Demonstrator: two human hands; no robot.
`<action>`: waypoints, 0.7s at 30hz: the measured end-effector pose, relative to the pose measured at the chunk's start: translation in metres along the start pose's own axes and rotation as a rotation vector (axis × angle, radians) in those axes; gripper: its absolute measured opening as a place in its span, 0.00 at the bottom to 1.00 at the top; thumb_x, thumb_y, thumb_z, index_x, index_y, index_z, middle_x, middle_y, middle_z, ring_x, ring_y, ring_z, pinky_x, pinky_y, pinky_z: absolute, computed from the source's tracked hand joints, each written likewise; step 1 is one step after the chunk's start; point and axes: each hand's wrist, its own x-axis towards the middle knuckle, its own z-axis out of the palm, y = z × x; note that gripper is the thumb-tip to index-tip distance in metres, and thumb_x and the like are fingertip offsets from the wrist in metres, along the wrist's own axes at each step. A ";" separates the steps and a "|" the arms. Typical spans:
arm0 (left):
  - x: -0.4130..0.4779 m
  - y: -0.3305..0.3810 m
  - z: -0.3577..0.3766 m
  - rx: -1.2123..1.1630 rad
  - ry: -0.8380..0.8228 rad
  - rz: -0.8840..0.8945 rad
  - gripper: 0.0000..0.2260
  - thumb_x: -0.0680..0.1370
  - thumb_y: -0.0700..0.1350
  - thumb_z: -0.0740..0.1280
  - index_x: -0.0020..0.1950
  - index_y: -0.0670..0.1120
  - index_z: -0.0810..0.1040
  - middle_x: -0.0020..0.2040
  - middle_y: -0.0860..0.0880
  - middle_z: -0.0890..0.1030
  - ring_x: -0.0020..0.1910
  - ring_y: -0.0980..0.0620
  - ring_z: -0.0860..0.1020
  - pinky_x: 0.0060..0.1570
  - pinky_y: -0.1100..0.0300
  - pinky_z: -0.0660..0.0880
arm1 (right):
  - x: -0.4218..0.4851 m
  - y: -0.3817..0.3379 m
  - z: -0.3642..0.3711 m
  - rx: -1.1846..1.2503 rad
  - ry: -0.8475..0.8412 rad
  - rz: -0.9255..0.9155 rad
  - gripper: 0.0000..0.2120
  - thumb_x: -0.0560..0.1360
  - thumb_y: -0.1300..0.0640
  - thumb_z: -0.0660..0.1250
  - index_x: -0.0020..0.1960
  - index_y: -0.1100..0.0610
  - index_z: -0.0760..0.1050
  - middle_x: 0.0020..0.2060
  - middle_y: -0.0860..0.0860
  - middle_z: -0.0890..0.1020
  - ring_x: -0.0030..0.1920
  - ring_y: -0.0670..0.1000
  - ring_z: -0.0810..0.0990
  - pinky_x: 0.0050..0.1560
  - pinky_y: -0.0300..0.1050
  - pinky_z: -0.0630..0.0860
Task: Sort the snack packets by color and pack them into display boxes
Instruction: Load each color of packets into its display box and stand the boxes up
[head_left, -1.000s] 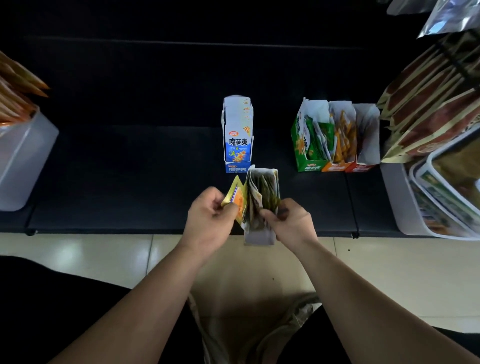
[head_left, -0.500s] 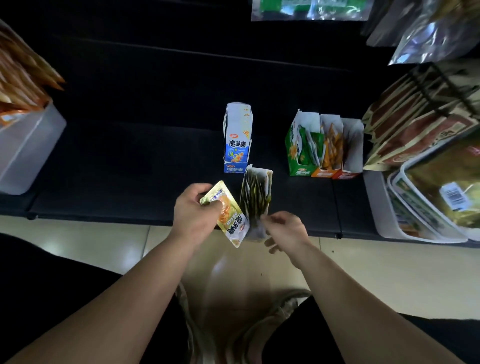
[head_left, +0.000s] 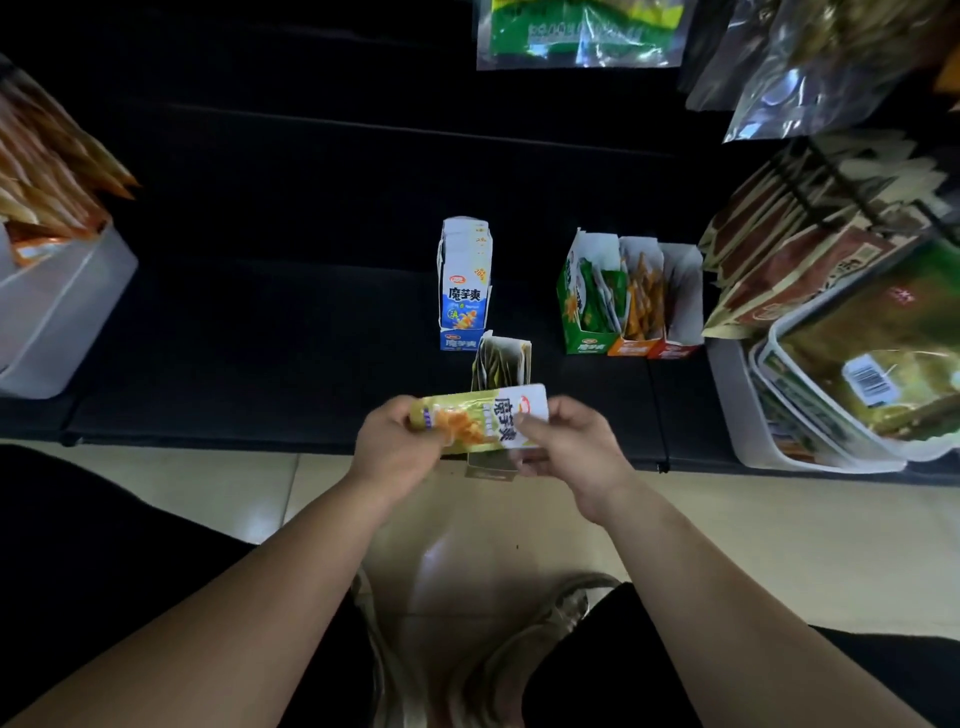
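A yellow snack packet (head_left: 483, 422) lies crosswise between my hands over the shelf's front edge. My left hand (head_left: 400, 448) grips its left end and my right hand (head_left: 569, 441) pinches its right end. Just behind and below it stands a narrow display box (head_left: 501, 364) with several yellow-green packets inside; its lower part is hidden by the packet. A blue display box (head_left: 465, 291) stands upright farther back. To the right are a green box (head_left: 584, 306), an orange box (head_left: 641, 306) and a red box (head_left: 680, 312) side by side, the first two holding matching packets.
The black shelf (head_left: 260, 338) runs across the view. A white bin (head_left: 52, 301) of orange packets sits at the left. White bins (head_left: 753, 415) of large brown and green bags crowd the right. Bags hang at top right. Pale floor tiles lie below.
My left hand pulled the yellow packet away from the narrow box and turned it crosswise. My right hand left the box and took hold of the packet's right end.
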 end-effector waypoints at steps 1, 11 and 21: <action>0.001 -0.006 0.002 0.114 -0.032 0.040 0.04 0.75 0.40 0.72 0.44 0.49 0.82 0.34 0.52 0.81 0.33 0.52 0.78 0.35 0.54 0.77 | 0.001 -0.004 -0.003 -0.026 0.045 -0.054 0.05 0.78 0.59 0.74 0.52 0.58 0.80 0.45 0.55 0.88 0.39 0.50 0.86 0.41 0.48 0.84; 0.015 -0.022 0.037 0.431 -0.086 0.106 0.10 0.74 0.52 0.77 0.49 0.52 0.78 0.44 0.55 0.82 0.43 0.57 0.81 0.41 0.62 0.76 | 0.013 -0.028 -0.033 -0.322 0.143 -0.389 0.07 0.78 0.55 0.72 0.43 0.49 0.76 0.40 0.52 0.84 0.47 0.61 0.83 0.45 0.66 0.82; 0.032 -0.016 0.055 0.265 0.043 0.192 0.07 0.77 0.42 0.71 0.39 0.48 0.78 0.35 0.52 0.80 0.37 0.52 0.79 0.40 0.57 0.75 | 0.019 0.010 -0.023 -0.251 0.160 -0.313 0.06 0.79 0.55 0.73 0.44 0.48 0.79 0.42 0.51 0.86 0.47 0.56 0.86 0.48 0.63 0.83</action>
